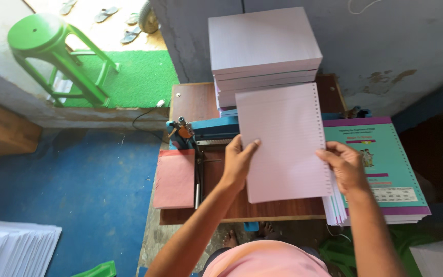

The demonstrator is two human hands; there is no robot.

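Both hands pinch a ruled sheaf; paper stacks behind, probably a punching machine beneath.

Left hand and right hand grip a punched ruled paper sheaf above the wooden table.

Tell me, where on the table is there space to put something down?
Bare wood shows on the table left of the tall paper stack, and along the front edge under the held sheets. Crowded: the blue machine, the pink pad and the teal covers at right.
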